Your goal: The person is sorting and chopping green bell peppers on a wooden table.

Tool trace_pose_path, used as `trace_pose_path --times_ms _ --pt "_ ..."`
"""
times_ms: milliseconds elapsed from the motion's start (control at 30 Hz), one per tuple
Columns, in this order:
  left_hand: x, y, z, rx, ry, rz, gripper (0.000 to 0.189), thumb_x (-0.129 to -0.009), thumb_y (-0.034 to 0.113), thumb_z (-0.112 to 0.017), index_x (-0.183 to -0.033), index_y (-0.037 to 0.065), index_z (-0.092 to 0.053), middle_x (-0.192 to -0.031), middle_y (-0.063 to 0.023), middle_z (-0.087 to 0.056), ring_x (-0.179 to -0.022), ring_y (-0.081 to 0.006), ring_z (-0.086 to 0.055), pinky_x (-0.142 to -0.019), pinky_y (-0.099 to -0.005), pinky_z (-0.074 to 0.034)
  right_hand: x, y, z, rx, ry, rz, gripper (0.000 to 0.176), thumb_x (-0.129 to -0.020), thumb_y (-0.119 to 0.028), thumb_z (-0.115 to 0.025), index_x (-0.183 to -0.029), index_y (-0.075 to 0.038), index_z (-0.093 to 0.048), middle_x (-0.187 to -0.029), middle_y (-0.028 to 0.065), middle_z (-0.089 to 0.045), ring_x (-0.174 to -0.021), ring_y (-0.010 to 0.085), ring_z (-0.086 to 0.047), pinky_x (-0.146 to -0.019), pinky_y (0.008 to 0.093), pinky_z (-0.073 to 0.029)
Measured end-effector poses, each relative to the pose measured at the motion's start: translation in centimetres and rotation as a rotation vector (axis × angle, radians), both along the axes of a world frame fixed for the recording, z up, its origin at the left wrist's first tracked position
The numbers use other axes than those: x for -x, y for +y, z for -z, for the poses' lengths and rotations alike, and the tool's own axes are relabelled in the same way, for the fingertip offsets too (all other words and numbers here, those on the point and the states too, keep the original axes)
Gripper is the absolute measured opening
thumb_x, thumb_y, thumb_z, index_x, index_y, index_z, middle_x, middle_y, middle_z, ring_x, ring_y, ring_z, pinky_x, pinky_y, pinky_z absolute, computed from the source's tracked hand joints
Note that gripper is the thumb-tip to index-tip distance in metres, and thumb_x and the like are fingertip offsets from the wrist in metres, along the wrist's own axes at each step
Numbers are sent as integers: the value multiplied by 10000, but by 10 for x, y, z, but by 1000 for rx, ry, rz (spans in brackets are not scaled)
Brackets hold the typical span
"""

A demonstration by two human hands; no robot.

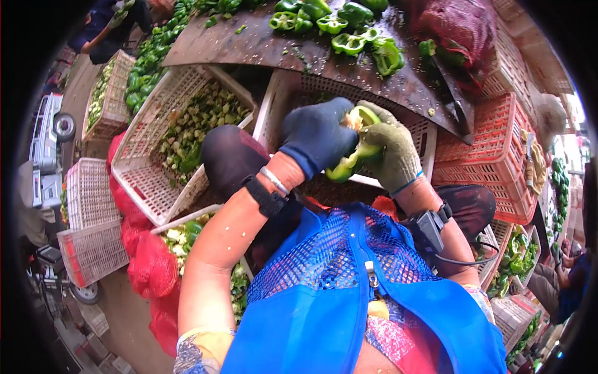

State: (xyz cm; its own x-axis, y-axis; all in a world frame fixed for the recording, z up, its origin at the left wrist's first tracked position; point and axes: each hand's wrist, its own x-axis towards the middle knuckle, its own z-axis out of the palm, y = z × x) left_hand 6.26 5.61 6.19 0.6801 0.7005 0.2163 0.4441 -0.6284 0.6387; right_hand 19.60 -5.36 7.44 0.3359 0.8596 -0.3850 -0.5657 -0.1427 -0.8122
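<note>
A cut green bell pepper (pixel 342 169) is between my two gloved hands, above a white crate (pixel 272 115). My right hand (pixel 393 149), in a greenish-grey glove, is wrapped round the pepper from the right. From the other side my left hand (pixel 321 132), in a dark blue glove, grips it with curled fingers at the pale seed core (pixel 356 118). Part of the pepper is hidden by the gloves. Beyond the hands, several halved green peppers (pixel 349 43) lie on a dark wooden board (pixel 249 47) strewn with seeds.
A knife (pixel 451 93) lies on the board's right side near a red mesh sack (pixel 453 31). To the left, a white crate (pixel 134 140) holds pepper cores (pixel 202 118). Red crates (pixel 476 156) stand at right. Other people (pixel 570 280) are at the edges, with parked vehicles (pixel 47 140) at far left.
</note>
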Motion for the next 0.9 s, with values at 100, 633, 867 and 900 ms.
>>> trace_pose_path --times_ms 100,633,867,900 --pt "3 6 -5 19 -25 -113 404 -742 329 -755 -1113 171 -735 -884 -137 -744 -804 -332 -732 -723 -414 -574 7 12 1 -82 83 31 601 -791 -63 -601 -1387 -13 -543 -1219 128 -642 -973 251 -664 -788 410 -598" --pt "167 215 -25 -331 180 -588 637 -773 201 -762 -1374 65 -605 -1089 -259 -725 -942 -384 -715 -842 -463 -557 -83 -147 -95 42 -732 385 649 -787 -106 -592 -1404 80 -515 -1223 178 -666 -1066 254 -672 -984 356 -535" --pt "97 192 -19 -270 -140 -472 547 -845 184 -756 -1356 44 -616 -1110 -162 -748 -982 -242 -714 -875 -364 -553 -174 -245 -96 727 -1583 286 521 -858 -209 -692 -1328 10 -642 -1151 124 -744 -996 224 -716 -919 343 -545" --pt "66 169 -25 -157 -165 -392 503 -858 155 -751 -1335 45 -635 -1093 -131 -754 -967 -201 -707 -865 -341 -555 -164 -203 -100 614 -1266 426 514 -888 -199 -659 -1356 11 -626 -1116 67 -716 -928 160 -666 -834 296 -540"
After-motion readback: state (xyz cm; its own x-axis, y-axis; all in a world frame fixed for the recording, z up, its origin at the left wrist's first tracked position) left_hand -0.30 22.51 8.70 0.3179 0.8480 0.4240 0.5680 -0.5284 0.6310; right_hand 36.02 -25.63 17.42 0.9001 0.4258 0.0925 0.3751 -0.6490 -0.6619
